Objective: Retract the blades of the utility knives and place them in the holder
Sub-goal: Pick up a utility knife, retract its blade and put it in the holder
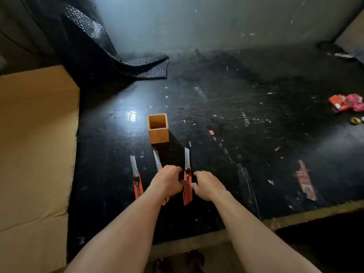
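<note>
Three red-handled utility knives lie on the black table with their blades out, pointing away from me. The left knife [136,179] lies free. The middle knife [157,160] is partly hidden under my left hand [167,181]. The right knife [187,187] sits between both hands. My left fingers curl against its left side by the black slider knob. My right hand [208,186] presses its right side. An upright, empty wooden square holder [158,135] stands just beyond the blades.
A large cardboard box [35,144] fills the left side. A black mesh mat [118,56] curls up at the back left. Red and pink wrappers [346,102] lie at the far right. The table's front edge [295,215] runs close to me.
</note>
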### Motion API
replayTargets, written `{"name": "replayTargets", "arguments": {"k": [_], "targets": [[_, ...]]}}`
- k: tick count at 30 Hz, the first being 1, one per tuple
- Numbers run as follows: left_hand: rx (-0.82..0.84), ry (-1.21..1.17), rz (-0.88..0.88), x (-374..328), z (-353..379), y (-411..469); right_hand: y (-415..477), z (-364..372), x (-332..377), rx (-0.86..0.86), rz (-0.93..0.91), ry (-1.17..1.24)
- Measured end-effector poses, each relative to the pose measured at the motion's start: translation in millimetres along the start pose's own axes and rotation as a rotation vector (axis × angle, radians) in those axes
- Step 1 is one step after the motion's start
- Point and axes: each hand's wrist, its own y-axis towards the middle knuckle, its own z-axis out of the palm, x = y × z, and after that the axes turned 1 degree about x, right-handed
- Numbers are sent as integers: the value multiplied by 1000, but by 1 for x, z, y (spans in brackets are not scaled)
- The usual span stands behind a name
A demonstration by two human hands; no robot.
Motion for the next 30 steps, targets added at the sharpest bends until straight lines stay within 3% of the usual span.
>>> {"name": "replayTargets", "arguments": {"k": [4,8,16,21,30], "targets": [[3,-50,-49,-4,17,8,6,12,-6,-20,-1,3],[-97,-188,-168,-11,33,15,12,21,-9,-66,8,109],[-236,-577,-348,-26,43,18,14,19,-23,-118,150,650],[-282,-760,-322,-35,16,22,11,-17,-24,-136,37,834],[-359,-1053,-192,-38,-80,25,22,-108,25,-153,-294,817]]}}
